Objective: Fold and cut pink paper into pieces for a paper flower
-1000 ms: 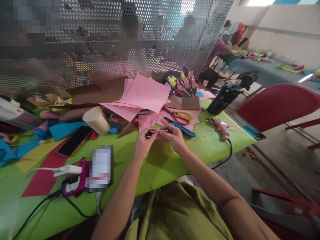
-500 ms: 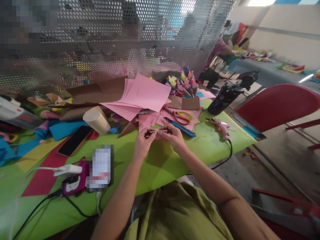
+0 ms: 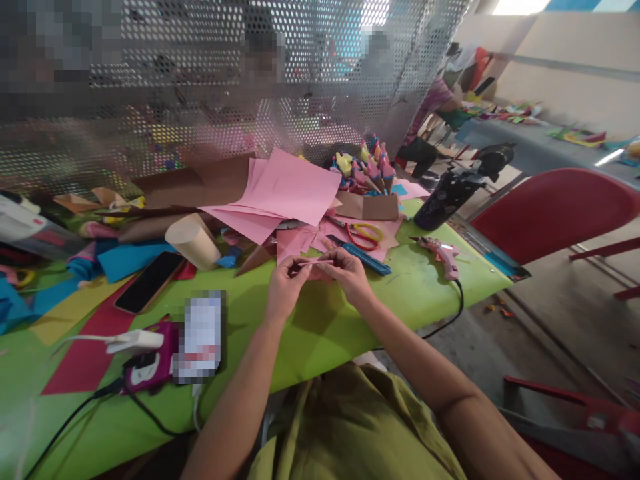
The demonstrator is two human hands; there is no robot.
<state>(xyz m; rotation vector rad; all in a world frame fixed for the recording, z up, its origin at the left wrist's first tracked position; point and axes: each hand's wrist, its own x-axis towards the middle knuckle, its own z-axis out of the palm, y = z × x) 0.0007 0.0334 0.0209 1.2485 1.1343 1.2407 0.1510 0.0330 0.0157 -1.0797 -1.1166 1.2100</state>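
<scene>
Olive-green cloth (image 3: 350, 427) wore just below the near edge of a glossy lime-green desk (image 3: 310, 337). To the left, saw a magenta plastic power block (image 3: 167, 363) just beside a phone (image 3: 200, 340) with a pixelated screen, and a black-screened phone (image 3: 150, 282) lying partly over a red paper sheet (image 3: 87, 353). Held a small, thin piece of pink paper (image 3: 316, 262) over the desk, pinching its left end in the fingers of the left hand (image 3: 287, 283) and its right end in those of the right hand (image 3: 350, 273); could not tell its full shape. Just beyond, noticed a blue-handled cutting knife (image 3: 369, 259) and a hand tool (image 3: 350, 229) with red and yellow handles on cut pink paper (image 3: 290, 245), with a pink glue gun (image 3: 445, 252) to the right. Farther back, saw large pink sheets (image 3: 290, 190), a beige paper tube (image 3: 195, 243) to their left, and clustered pink, yellow and blue cone-shaped pieces (image 3: 373, 167) to their right, near a dark bottle (image 3: 443, 200). Beyond, looked onto a red plastic chair (image 3: 550, 210) and a perforated grey metal screen (image 3: 320, 120).
</scene>
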